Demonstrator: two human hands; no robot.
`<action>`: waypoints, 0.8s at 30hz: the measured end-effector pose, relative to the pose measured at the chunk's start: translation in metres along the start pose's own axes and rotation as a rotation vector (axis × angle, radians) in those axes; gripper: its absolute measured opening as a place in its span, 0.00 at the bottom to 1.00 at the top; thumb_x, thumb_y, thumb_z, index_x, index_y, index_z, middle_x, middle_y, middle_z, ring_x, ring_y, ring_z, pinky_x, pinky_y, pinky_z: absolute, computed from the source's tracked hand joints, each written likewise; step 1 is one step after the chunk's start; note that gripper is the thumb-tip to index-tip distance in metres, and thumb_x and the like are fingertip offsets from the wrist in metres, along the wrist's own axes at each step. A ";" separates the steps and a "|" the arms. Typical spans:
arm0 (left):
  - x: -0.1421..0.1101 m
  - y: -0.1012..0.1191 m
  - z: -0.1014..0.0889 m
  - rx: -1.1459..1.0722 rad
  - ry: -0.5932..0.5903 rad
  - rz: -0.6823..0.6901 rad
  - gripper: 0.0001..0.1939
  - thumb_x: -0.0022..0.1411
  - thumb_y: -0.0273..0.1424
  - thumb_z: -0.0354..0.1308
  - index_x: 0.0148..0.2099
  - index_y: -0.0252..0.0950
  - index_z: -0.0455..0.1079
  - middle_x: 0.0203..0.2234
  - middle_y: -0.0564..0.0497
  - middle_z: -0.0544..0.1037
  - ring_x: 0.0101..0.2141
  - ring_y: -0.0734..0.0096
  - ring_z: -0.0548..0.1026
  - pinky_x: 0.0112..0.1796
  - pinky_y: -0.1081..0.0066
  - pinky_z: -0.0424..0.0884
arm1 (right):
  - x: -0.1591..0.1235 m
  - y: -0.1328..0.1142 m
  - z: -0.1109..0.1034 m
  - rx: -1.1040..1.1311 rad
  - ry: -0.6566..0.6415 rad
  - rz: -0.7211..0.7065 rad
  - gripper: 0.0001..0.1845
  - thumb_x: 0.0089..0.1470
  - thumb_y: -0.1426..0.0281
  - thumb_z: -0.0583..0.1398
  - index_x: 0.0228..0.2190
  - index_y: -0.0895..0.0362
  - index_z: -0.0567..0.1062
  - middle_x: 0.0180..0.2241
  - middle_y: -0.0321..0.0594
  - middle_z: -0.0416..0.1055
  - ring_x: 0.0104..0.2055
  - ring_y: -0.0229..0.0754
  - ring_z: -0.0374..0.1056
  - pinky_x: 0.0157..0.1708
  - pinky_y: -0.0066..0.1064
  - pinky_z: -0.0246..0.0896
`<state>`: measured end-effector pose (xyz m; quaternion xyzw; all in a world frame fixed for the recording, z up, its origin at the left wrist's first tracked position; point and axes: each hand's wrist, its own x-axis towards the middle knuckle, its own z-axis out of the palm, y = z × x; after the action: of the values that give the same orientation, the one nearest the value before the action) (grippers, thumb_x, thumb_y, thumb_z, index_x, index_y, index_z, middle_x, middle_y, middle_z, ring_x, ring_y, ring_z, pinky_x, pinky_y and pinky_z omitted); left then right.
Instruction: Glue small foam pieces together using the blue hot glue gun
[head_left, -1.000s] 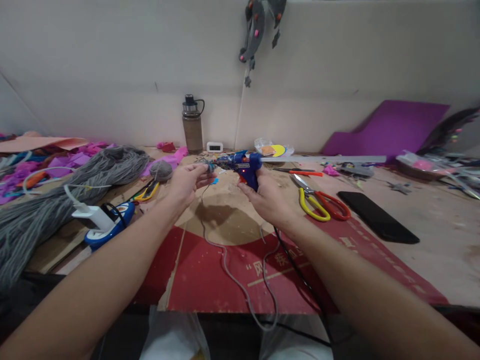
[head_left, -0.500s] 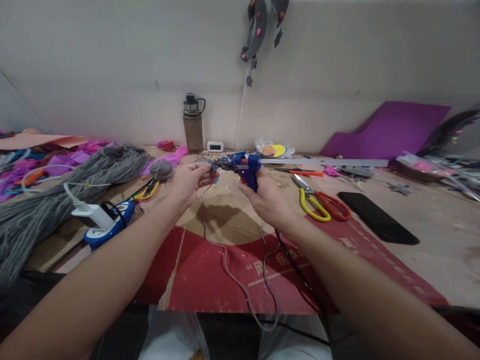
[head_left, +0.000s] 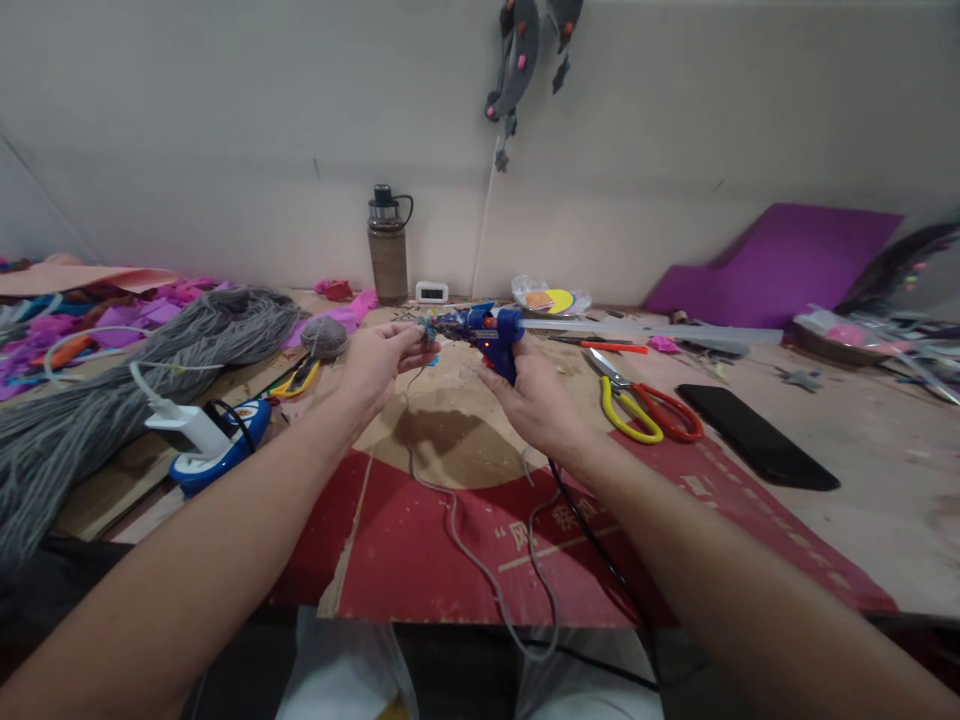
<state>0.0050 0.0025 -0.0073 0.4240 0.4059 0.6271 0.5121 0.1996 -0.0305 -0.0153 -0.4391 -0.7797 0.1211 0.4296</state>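
Head view | my right hand (head_left: 541, 395) grips glue gun (head_left: 499, 333), likely rigid, best handle-held | left hand (head_left: 381, 362) pinches light-looking piece (head_left: 428, 331)

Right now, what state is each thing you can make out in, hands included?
Blue glue gun: raised, small light glowing
Glue stick: poking from the gun's back
Right hand: wrapped around the gun's grip
Left hand: pinching a small grey piece
Bottle: upright, lid on
Scissors: lying down
Phone: lying flat, unlit
White adapter: plugged into blue power strip
Grey yarn ball: wound
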 end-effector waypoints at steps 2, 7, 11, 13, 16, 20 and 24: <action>0.000 -0.001 0.000 0.005 -0.008 0.003 0.02 0.56 0.23 0.60 0.31 0.29 0.71 0.23 0.48 0.78 0.24 0.73 0.78 0.32 0.71 0.76 | 0.000 -0.001 0.000 -0.002 -0.002 0.010 0.15 0.56 0.68 0.55 0.46 0.55 0.68 0.41 0.49 0.74 0.41 0.51 0.71 0.41 0.42 0.65; 0.001 -0.002 -0.001 0.005 -0.012 0.019 0.02 0.56 0.23 0.60 0.30 0.30 0.70 0.23 0.48 0.78 0.24 0.72 0.78 0.33 0.70 0.76 | 0.000 0.001 0.000 0.003 0.004 0.004 0.17 0.56 0.68 0.55 0.48 0.56 0.67 0.42 0.49 0.74 0.42 0.51 0.70 0.41 0.43 0.64; 0.002 -0.002 -0.001 0.006 -0.006 0.012 0.02 0.55 0.23 0.60 0.31 0.29 0.70 0.23 0.48 0.78 0.25 0.72 0.79 0.33 0.70 0.76 | 0.000 0.002 0.001 0.011 0.000 0.006 0.17 0.56 0.69 0.55 0.48 0.57 0.67 0.42 0.49 0.73 0.42 0.51 0.70 0.42 0.44 0.64; 0.003 -0.002 -0.001 0.009 -0.006 0.012 0.01 0.55 0.23 0.60 0.31 0.29 0.71 0.23 0.48 0.78 0.26 0.72 0.79 0.33 0.70 0.76 | 0.000 0.002 0.001 0.032 0.009 0.002 0.18 0.56 0.69 0.56 0.48 0.56 0.67 0.43 0.49 0.73 0.42 0.51 0.69 0.42 0.44 0.64; 0.003 -0.002 -0.002 0.010 0.007 0.015 0.02 0.55 0.23 0.60 0.31 0.29 0.70 0.23 0.48 0.77 0.26 0.71 0.79 0.32 0.71 0.76 | 0.001 0.000 0.000 0.059 0.012 0.027 0.17 0.55 0.69 0.57 0.48 0.56 0.67 0.42 0.48 0.73 0.41 0.50 0.70 0.41 0.43 0.65; 0.002 0.002 -0.003 0.022 0.078 0.013 0.03 0.55 0.23 0.59 0.29 0.31 0.68 0.21 0.50 0.76 0.24 0.72 0.78 0.31 0.72 0.75 | 0.003 0.001 -0.003 0.149 0.031 0.144 0.15 0.52 0.68 0.59 0.43 0.56 0.68 0.38 0.45 0.73 0.33 0.45 0.69 0.33 0.39 0.66; 0.002 0.002 -0.006 0.105 0.124 0.049 0.03 0.53 0.25 0.61 0.31 0.31 0.70 0.24 0.50 0.76 0.26 0.73 0.76 0.27 0.74 0.71 | 0.011 0.015 -0.005 0.416 -0.009 0.365 0.09 0.52 0.69 0.58 0.36 0.55 0.66 0.32 0.38 0.72 0.20 0.34 0.61 0.21 0.30 0.60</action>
<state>-0.0014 0.0040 -0.0065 0.4202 0.4588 0.6423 0.4475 0.2097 -0.0146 -0.0145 -0.4743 -0.6479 0.3559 0.4782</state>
